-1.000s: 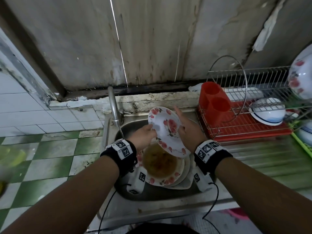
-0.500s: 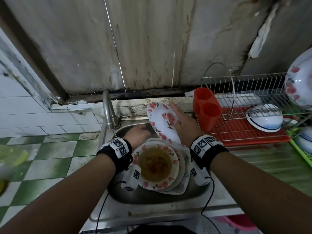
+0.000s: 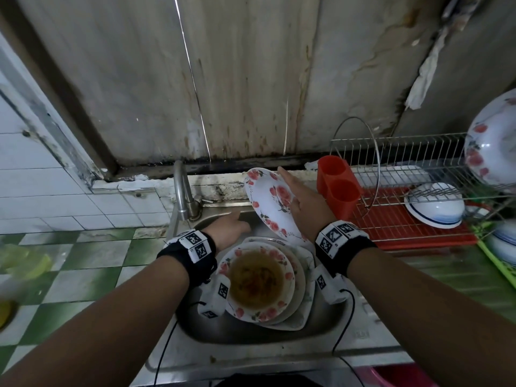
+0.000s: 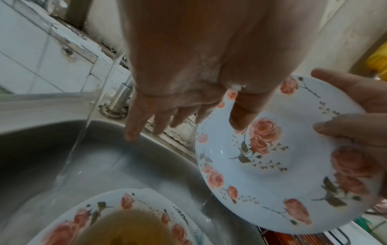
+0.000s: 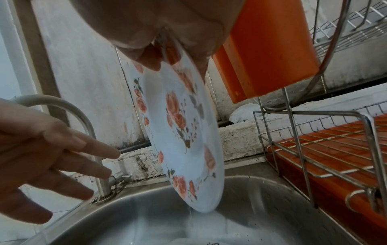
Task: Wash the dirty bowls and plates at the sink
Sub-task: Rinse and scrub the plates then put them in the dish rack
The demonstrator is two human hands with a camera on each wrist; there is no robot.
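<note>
My right hand (image 3: 304,202) grips a white rose-patterned plate (image 3: 268,202) by its rim, thumb on the face and fingers behind. The plate (image 5: 184,132) stands tilted on edge over the back of the steel sink (image 3: 251,333) and drips. To its left my left hand (image 3: 229,229) is open with straight wet fingers (image 4: 134,129), holding nothing, just above the sink's back rim beside the tap (image 3: 181,188). A thin water stream (image 4: 83,132) runs from the tap. A stack of dirty floral plates (image 3: 259,280) lies in the sink; the top one holds brown liquid.
A wire dish rack (image 3: 405,163) on a red tray stands right of the sink, with a red cutlery holder (image 3: 337,188), an upturned white bowl (image 3: 435,205) and a large floral dish (image 3: 494,141). Green and white tiles (image 3: 83,261) lie to the left.
My left hand has let go of the held plate and dropped to the back of the sink. The right hand alone now holds the plate, lifted a little toward the wall.
</note>
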